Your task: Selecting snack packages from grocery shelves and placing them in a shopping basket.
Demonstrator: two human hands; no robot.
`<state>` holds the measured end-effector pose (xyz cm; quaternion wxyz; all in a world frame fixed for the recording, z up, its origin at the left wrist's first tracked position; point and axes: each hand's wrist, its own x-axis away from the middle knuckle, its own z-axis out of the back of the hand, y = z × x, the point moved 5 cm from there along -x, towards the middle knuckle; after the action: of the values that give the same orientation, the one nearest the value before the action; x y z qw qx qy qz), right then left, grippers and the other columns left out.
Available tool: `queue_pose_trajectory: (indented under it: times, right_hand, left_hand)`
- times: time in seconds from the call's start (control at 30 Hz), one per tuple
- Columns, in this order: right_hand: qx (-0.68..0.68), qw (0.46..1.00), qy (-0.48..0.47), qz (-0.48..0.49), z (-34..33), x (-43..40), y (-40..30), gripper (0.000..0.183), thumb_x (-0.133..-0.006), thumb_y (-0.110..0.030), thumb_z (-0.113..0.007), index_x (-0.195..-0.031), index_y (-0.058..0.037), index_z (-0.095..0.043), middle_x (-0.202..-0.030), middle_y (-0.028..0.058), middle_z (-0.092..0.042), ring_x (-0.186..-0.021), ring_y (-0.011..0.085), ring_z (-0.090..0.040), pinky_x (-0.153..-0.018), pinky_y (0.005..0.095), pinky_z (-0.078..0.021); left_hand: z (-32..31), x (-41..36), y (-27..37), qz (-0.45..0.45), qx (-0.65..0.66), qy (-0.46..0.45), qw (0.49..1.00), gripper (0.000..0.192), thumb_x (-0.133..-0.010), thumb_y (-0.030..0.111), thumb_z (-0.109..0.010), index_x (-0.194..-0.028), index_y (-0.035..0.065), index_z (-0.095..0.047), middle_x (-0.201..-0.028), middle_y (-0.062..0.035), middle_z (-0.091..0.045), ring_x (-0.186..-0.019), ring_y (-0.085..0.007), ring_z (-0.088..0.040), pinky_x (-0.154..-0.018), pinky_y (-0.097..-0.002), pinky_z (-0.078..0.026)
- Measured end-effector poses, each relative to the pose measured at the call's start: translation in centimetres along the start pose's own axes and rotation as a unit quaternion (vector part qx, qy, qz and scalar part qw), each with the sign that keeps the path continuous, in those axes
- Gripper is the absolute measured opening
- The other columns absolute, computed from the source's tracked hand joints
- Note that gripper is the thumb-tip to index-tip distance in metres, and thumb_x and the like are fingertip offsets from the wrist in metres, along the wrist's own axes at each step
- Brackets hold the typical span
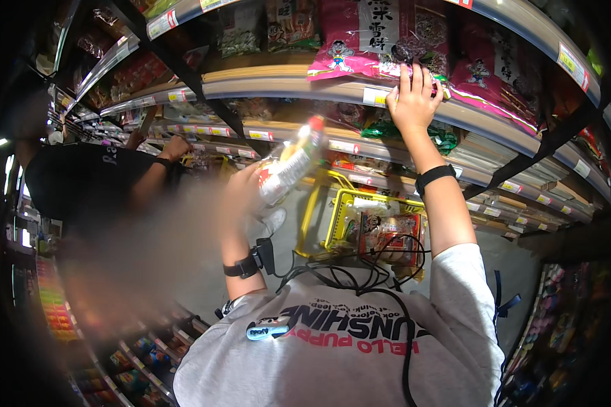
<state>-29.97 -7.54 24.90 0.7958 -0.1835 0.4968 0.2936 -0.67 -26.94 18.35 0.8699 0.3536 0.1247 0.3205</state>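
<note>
My left hand (pixel 242 193), partly blurred, grips a clear plastic snack package (pixel 290 165) with red and white print, held out in front of the shelves. My right hand (pixel 415 99) rests with spread fingers on the lower edge of a large pink snack bag (pixel 359 40) at the front of a shelf. Whether those fingers grip the bag cannot be told. Another pink bag (pixel 496 71) lies to the right of it. Below and between my arms is a yellow basket (pixel 336 219) with a red snack package (pixel 389 234) in it.
Shelf edges (pixel 265 89) with price tags curve across the front. A co-worker in a black shirt (pixel 91 178) stands at the left, one hand (pixel 175 147) near the shelves. Black cables (pixel 356 287) hang across my chest. More stocked shelves (pixel 555 315) stand at the lower right.
</note>
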Motion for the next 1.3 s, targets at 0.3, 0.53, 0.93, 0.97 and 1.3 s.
queue_pose_trajectory:
  times: [0.3, 0.53, 0.93, 0.97, 1.3]
  right_hand:
    - [-0.015, 1.000, 0.004, -0.004, -0.1, 0.0, 0.5, 0.044, -0.061, -0.026, -0.049, -0.103, -0.0138, -0.050, -0.110, 0.0057, -0.044, -0.103, 0.0202, -0.038, -0.089, 0.0417, -0.0233]
    - [-0.025, 1.000, 0.004, 0.009, -0.4, -0.1, 0.0, 0.048, -0.060, -0.025, -0.048, -0.106, -0.0114, -0.048, -0.111, 0.0090, -0.043, -0.104, 0.0233, -0.038, -0.087, 0.0447, -0.0242]
    - [0.027, 0.999, -0.017, 0.039, -0.1, 0.2, -1.3, 0.043, -0.066, -0.022, -0.043, -0.108, -0.0087, -0.045, -0.114, 0.0113, -0.042, -0.105, 0.0243, -0.038, -0.086, 0.0434, -0.0237]
    - [0.039, 0.998, -0.008, 0.042, 0.1, 0.2, -1.3, 0.043, -0.067, -0.022, -0.043, -0.108, -0.0092, -0.045, -0.114, 0.0110, -0.042, -0.104, 0.0242, -0.038, -0.086, 0.0433, -0.0237]
    - [0.059, 0.997, -0.009, 0.058, -0.7, 0.3, -1.0, 0.044, -0.067, -0.022, -0.041, -0.109, -0.0104, -0.044, -0.115, 0.0110, -0.042, -0.104, 0.0242, -0.039, -0.086, 0.0432, -0.0232]
  left_hand:
    - [-0.4, -1.7, 1.5, 0.068, -0.015, 0.219, 0.973, 0.029, -0.082, 0.019, -0.040, -0.105, 0.0040, -0.049, -0.093, -0.0174, -0.056, -0.086, -0.0222, -0.054, -0.074, -0.0292, -0.040]
    - [-4.4, -6.3, -3.1, -0.103, 0.046, 0.267, 0.957, 0.030, -0.084, 0.016, -0.037, -0.111, 0.0054, -0.046, -0.089, -0.0112, -0.056, -0.070, -0.0142, -0.055, -0.059, -0.0235, -0.045]
    - [-12.8, -14.2, 0.0, -0.006, 0.201, 0.447, 0.872, 0.032, -0.084, 0.013, -0.036, -0.116, 0.0106, -0.040, -0.126, -0.0157, -0.027, -0.116, -0.0280, -0.025, -0.096, -0.0346, -0.017]
    - [-14.3, -15.7, -0.6, -0.022, 0.323, 0.455, 0.830, 0.033, -0.084, 0.012, -0.037, -0.116, 0.0098, -0.039, -0.126, -0.0179, -0.024, -0.116, -0.0300, -0.024, -0.096, -0.0351, -0.018]
    - [-19.6, -24.5, -0.6, 0.147, -0.208, 0.213, 0.943, 0.068, -0.073, 0.041, -0.038, -0.128, 0.0101, -0.012, -0.131, -0.0178, -0.006, -0.118, -0.0414, 0.003, -0.091, -0.0553, -0.004]
